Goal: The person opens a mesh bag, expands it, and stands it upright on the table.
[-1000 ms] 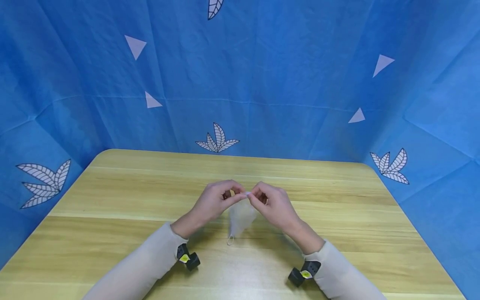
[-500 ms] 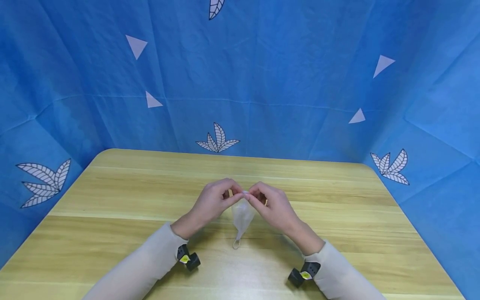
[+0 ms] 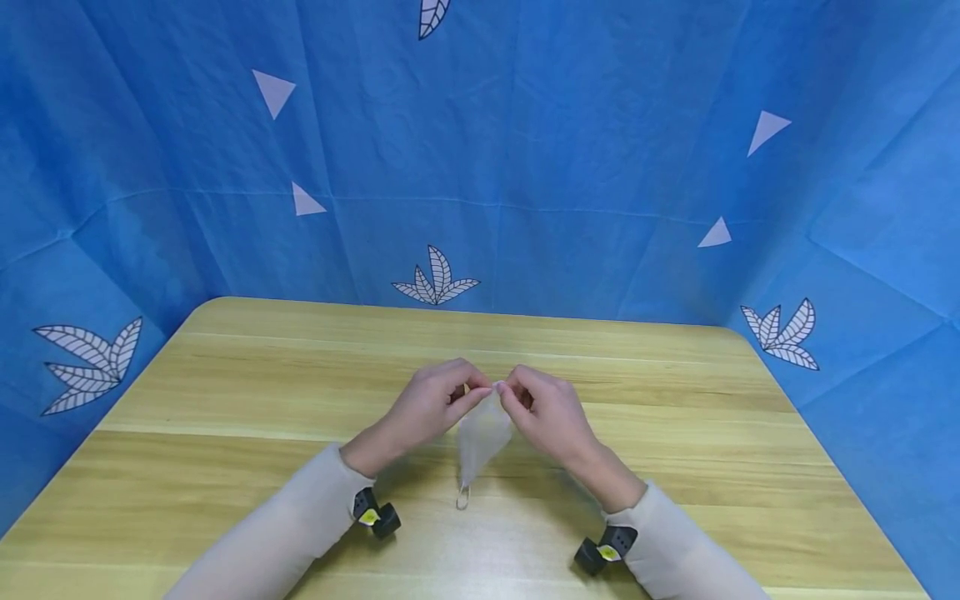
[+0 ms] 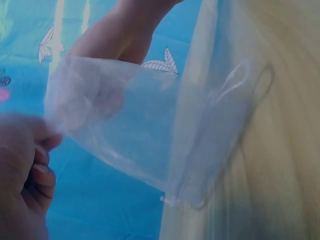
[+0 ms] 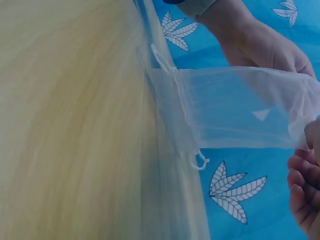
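A sheer white drawstring pouch (image 3: 480, 437) hangs over the middle of the table, held up by both hands. My left hand (image 3: 431, 400) pinches one side of its gathered upper end between thumb and forefinger. Close by, the right hand (image 3: 547, 408) pinches the same end, its fingertips almost meeting the left ones. In the right wrist view, the white cord (image 5: 181, 95) runs across the pouch's lower end, with a loop at each side. Through the thin cloth (image 4: 145, 120) in the left wrist view, the blue backdrop shows, and nothing can be made out inside.
A wooden table (image 3: 300, 350) with rounded far corners lies beneath the hands. Blue cloth (image 3: 585, 167) printed with white leaves and triangles hangs behind it and at both sides. Each wrist carries a small black camera (image 3: 386, 521).
The pouch swings and turns slightly between the fingers; its lower loop shifts right, then back left and a little nearer. Both hands stay almost in place, with small fingertip movements.
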`<state>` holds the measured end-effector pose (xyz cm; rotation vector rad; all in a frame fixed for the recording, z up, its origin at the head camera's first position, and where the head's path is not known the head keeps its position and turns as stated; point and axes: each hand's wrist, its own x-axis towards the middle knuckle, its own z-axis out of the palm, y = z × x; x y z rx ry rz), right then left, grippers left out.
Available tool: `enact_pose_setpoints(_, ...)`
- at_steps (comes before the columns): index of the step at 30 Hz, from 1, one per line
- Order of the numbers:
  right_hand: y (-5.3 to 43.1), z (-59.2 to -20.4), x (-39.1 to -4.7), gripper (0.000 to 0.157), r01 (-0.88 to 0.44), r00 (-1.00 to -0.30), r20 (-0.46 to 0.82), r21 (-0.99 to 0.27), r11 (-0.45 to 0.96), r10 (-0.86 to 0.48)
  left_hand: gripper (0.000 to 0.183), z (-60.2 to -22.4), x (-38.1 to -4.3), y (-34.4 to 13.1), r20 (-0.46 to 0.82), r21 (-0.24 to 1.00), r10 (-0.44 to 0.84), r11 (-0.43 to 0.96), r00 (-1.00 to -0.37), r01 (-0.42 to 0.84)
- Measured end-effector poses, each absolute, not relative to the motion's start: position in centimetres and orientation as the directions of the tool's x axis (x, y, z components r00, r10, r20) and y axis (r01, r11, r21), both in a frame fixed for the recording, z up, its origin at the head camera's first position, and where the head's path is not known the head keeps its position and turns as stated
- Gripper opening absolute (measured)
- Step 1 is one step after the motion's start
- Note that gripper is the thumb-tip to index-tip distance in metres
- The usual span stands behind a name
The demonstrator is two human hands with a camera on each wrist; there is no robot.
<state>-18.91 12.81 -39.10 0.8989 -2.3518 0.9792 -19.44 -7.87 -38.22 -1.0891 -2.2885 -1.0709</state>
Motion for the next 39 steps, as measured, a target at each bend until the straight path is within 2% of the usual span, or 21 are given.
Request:
enact_pose_setpoints(3, 12.87, -39.18, -18.95, 0.015, -0.693, -0.706, 0.597, -0.472, 0.546, -0.380, 0.005, -38.20, -19.17, -7.60, 0.611, 0.473, 0.472, 0.425, -0.635, 0.772)
enact_pose_setpoints(8, 13.05, -39.07, -19.02, 0.008, -0.712, -0.691, 0.612, -0.486, 0.506, -0.385, 0.016, -38.10, -18.94, -7.42, 0.521, 0.564, 0.411, 0.491, -0.748, 0.663)
enact_pose_setpoints(11, 13.01, -38.97, -19.04, 0.004, -0.739, -0.663, 0.630, -0.466, 0.486, -0.404, 0.014, -38.11, -18.94, -7.46, 0.485, 0.567, 0.406, 0.528, -0.774, 0.632)
enact_pose_setpoints(13, 12.94, -38.93, -19.02, 0.001, -0.751, -0.648, 0.639, -0.449, 0.484, -0.414, 0.013, -38.10, -18.94, -7.50, 0.494, 0.548, 0.408, 0.539, -0.768, 0.639)
enact_pose_setpoints(17, 12.81, -38.91, -18.94, 0.008, -0.756, -0.641, 0.642, -0.430, 0.494, -0.421, 0.010, -38.15, -18.95, -7.61, 0.541, 0.526, 0.397, 0.529, -0.741, 0.667)
enact_pose_setpoints(26, 12.68, -38.91, -18.94, 0.006, -0.705, -0.702, 0.589, -0.502, 0.501, -0.399, 0.004, -38.54, -19.16, -7.57, 0.627, 0.512, 0.374, 0.464, -0.683, 0.723)
enact_pose_setpoints(34, 12.63, -38.77, -18.74, 0.004, -0.721, -0.679, 0.630, -0.477, 0.502, -0.377, 0.003, -38.74, -19.19, -7.43, 0.630, 0.536, 0.370, 0.428, -0.682, 0.727)
enact_pose_setpoints(39, 12.44, -38.73, -18.52, 0.014, -0.688, -0.698, 0.636, -0.469, 0.554, -0.329, 0.003, -38.86, -19.16, -7.30, 0.639, 0.529, 0.391, 0.402, -0.662, 0.748)
